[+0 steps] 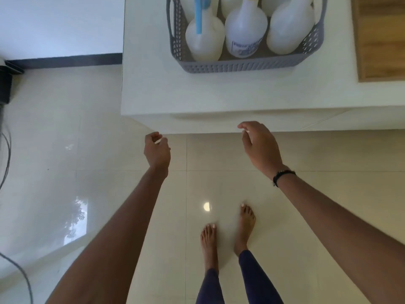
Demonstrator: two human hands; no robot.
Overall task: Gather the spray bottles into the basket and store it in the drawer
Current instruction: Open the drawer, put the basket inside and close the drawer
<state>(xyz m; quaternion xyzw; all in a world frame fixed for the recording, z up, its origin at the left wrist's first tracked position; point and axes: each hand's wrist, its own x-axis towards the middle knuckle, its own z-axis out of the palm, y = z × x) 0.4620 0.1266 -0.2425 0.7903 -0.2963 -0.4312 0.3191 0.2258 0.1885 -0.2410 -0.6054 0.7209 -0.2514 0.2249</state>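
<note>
We see the grey basket [241, 65] standing on the white surface [153, 91], near its front edge, with the white bottles [245, 34] upright inside it. Both our hands hang in front of the surface, below the basket and well apart from it. Our left hand [156, 151] has its grip curled narrow and holds nothing; our right hand [259, 145] has a wide, loose grip, also empty. A wooden board [381, 38] lies right of the basket.
</note>
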